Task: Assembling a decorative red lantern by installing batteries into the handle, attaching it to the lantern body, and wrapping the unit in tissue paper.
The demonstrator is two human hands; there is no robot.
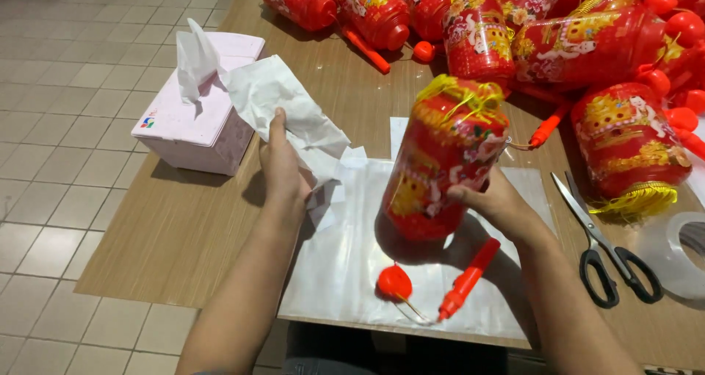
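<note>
My left hand [283,166] grips a crumpled white tissue [283,99] beside a pale pink tissue box [198,121], from whose top another tissue sticks up. My right hand [493,202] holds a red plastic lantern [444,162] with gold print and a yellow tassel, lifted upright over a clear plastic sheet [345,272]. Below the lantern lie its red stick handle [468,278] and a small red knob on a wire [394,282].
A heap of similar red lanterns [558,44] covers the back right of the wooden table [183,228]. Black-handled scissors [606,246] and a roll of clear tape [675,254] lie at the right. Tiled floor lies to the left.
</note>
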